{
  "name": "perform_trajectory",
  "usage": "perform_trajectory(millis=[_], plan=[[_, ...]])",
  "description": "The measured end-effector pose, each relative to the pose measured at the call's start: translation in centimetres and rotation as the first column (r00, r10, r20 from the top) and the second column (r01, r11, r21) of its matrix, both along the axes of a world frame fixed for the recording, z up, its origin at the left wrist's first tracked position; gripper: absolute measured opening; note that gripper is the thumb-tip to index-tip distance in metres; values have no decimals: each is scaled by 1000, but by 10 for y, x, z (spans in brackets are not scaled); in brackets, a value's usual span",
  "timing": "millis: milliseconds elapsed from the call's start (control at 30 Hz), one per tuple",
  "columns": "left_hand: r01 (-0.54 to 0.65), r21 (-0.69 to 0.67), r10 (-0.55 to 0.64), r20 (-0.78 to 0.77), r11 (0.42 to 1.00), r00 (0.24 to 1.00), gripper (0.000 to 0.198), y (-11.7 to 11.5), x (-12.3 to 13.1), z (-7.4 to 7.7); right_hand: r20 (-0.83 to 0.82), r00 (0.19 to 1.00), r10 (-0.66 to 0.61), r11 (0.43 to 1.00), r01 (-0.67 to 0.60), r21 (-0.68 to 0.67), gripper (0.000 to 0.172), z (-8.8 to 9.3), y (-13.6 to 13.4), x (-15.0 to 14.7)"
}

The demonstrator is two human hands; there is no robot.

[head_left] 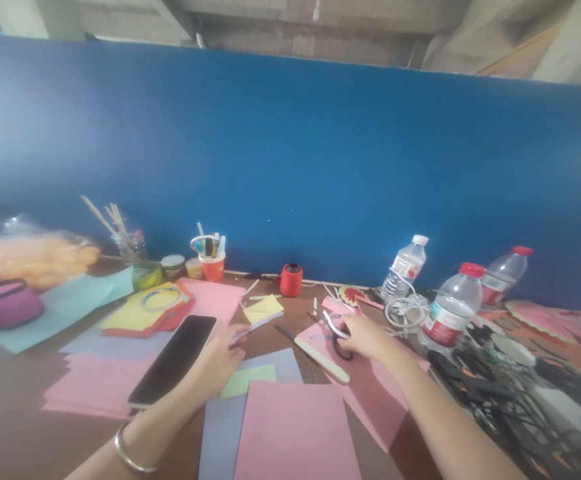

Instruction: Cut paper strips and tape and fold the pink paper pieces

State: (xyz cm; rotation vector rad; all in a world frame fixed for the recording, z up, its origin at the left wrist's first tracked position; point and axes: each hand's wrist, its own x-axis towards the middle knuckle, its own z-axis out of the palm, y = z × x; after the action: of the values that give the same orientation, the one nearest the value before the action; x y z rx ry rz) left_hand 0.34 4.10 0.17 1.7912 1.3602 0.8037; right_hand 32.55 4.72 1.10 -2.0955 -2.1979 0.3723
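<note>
My left hand (220,360) rests on the table with its fingers pinched on a thin strip of paper (243,332), just right of a black phone (174,360) lying face up. My right hand (365,335) is closed over the handles of a pair of scissors (338,333) on a pink sheet (370,393). A white-handled craft knife (315,355) lies between the two hands. Lavender, green and pink sheets (290,427) lie in front of me. A silver bangle (130,453) circles my left wrist.
Three water bottles (450,310) stand at the right beside coiled white cable (405,310). A red thread spool (291,279), an orange pen cup (212,263), small jars (173,265), yellow sticky notes (263,309) and stacked coloured paper (145,310) line the back. A blue partition (290,167) stands behind.
</note>
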Motion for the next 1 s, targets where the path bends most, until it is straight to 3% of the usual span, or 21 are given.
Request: perform_trajectory(millis=[100,200,300,467,600,800,867,1000], plan=[[-28,106,32,-38,994,999,41,-1,-2,-2,2,1000,-17,999,17,49,16,3,2,6],[-43,241,79,-143,969,987,39,-2,-2,-7,-8,1000,-30,996,31,88,38,9,2,18],[17,342,77,-262,940,962,37,-5,1,-7,4,997,-78,987,77,139,45,13,2,36],[244,218,-159,-347,945,924,29,-18,10,-1,40,985,-167,970,157,187,41,10,5,65],[378,198,-286,-376,904,881,29,-27,16,0,69,974,-215,966,201,162,28,-1,7,76],[425,216,-318,-398,879,860,29,-28,18,0,81,988,-131,968,110,225,63,-4,6,60],[426,223,-317,-398,877,861,29,-29,18,2,86,991,-104,962,78,261,58,-3,8,48],[451,235,-328,-420,861,846,25,-35,20,10,103,994,-47,952,14,304,31,-7,18,20]])
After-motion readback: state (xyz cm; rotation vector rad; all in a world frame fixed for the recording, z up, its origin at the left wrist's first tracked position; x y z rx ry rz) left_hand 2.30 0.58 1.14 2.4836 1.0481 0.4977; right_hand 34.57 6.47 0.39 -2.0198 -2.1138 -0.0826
